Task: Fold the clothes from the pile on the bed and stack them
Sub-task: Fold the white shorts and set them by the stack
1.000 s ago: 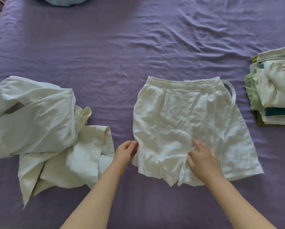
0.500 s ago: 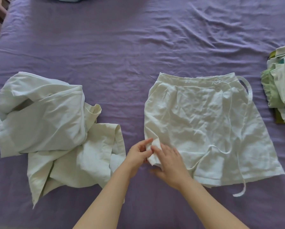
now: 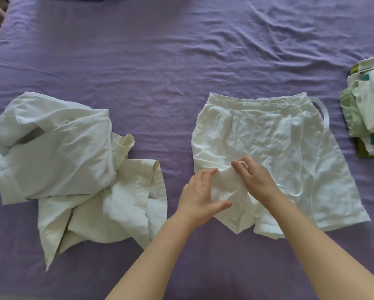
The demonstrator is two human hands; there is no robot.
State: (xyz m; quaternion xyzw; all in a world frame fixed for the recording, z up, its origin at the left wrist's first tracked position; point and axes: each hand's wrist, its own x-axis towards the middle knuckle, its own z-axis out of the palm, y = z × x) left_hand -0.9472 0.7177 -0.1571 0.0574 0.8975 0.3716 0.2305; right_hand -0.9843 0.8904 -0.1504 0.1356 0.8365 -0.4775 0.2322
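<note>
Purple and creased, the cotton bed sheet (image 3: 160, 61) is my work surface, so I keep unfolded things on the left and finished ones on the right. Far left lies the rumpled pile of pale white clothes (image 3: 69, 165); I count two garments there, a bluish-white one on top of a cream one, waiting their turn. In the middle, the white linen shorts with two buttons at the waistband (image 3: 279, 152) lie flat, waist away from me, so they can be folded. My left hand (image 3: 200, 195) pinches their near left leg, and my right hand (image 3: 255, 178) grips the same bunch of cloth, lifting it to straighten it, I think. At the far right edge sits one stack of folded white and green clothes (image 3: 370, 109), its count unclear.
</note>
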